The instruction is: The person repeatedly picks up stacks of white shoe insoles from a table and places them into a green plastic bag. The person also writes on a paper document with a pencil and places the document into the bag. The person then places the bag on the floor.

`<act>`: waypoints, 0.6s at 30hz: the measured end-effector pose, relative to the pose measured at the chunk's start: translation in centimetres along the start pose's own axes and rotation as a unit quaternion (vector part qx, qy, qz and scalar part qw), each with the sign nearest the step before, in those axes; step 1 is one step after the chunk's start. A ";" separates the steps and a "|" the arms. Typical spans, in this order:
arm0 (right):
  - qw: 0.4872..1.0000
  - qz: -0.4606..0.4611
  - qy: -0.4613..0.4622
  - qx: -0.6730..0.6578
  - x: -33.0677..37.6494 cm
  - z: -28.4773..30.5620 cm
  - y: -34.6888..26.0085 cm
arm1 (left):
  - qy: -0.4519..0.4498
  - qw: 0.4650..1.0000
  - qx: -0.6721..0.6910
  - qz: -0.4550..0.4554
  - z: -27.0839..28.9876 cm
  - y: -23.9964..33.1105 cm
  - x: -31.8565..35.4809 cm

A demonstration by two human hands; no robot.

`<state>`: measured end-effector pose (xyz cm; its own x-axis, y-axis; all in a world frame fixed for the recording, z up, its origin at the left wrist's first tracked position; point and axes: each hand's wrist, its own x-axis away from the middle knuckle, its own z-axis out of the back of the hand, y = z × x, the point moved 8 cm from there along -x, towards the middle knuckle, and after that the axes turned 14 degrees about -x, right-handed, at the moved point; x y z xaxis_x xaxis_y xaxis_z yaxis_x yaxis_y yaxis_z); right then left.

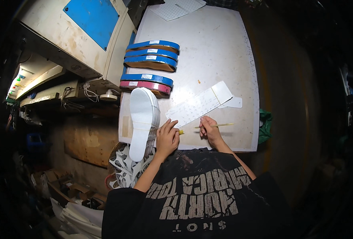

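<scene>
A pale yellow pen (225, 124) is held in my right hand (210, 130), its fingers closed round it above the table. My left hand (167, 137) lies flat with its fingers stretched out, the fingertips at the near left end of a long white paper strip (198, 105) covered in handwriting. A small yellow object (181, 132) shows beside the left hand; its kind I cannot make out. Close by on the left is a thick stack of white shoe insoles (143, 106) with a band round it. A white cut-out piece (234, 102) sticks out from under the paper's far end.
Several blue-edged cutting dies (150, 62) and a pink one (144, 85) line the left side of the white table (220, 47). White sheets (177, 8) lie at the far edge. A basket of white offcuts (129, 166) stands below; a machine (78, 36) rises on the left.
</scene>
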<state>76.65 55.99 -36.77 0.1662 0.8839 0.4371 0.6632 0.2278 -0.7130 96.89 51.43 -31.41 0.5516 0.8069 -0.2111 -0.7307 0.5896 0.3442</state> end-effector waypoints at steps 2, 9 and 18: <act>0.993 0.023 -0.063 0.095 0.1 -1.1 0.4 | -0.003 1.000 0.004 0.002 0.1 0.0 0.0; 0.996 0.005 -0.065 0.068 -0.7 0.8 0.4 | -0.011 0.999 0.035 -0.001 0.4 0.0 0.0; 0.997 0.026 -0.037 0.056 -0.4 0.0 0.3 | -0.024 0.999 0.043 0.008 0.4 -0.3 0.0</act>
<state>76.81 55.72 -37.18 0.1424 0.9224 0.3589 0.5691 0.2204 -0.7922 97.27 51.29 -31.17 0.5605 0.8120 -0.1627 -0.7034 0.5704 0.4241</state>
